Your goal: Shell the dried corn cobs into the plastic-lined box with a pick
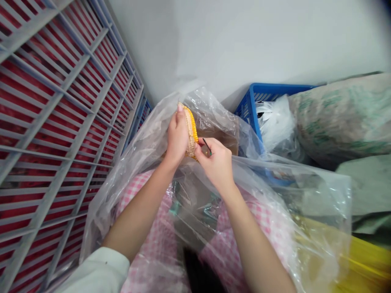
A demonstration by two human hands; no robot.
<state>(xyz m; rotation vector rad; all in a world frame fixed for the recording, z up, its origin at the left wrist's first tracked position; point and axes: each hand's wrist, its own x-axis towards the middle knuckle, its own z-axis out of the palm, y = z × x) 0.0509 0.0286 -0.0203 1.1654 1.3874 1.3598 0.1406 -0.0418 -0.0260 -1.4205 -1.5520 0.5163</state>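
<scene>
My left hand (179,132) is closed around an ear of corn (192,128) held upright, slightly tilted. Yellow kernels cover its right side, while pale bare cob shows in a strip along the middle. Pinched in my right hand (217,160) is a thin dark stick-like tool (207,146) with a bit of green; its exact kind is unclear. The right fingertips touch the lower right edge of the corn. Both hands are over a large clear plastic bag (146,134) spread open across my lap, with a brown cardboard surface (218,130) inside it.
A tall grey slatted crate (87,110) with red contents stands close on the left. To the right, a blue plastic basket (253,110) holds white plastic bags (276,122). Beside it lies a large stuffed sack (345,118). A white wall (244,40) rises behind.
</scene>
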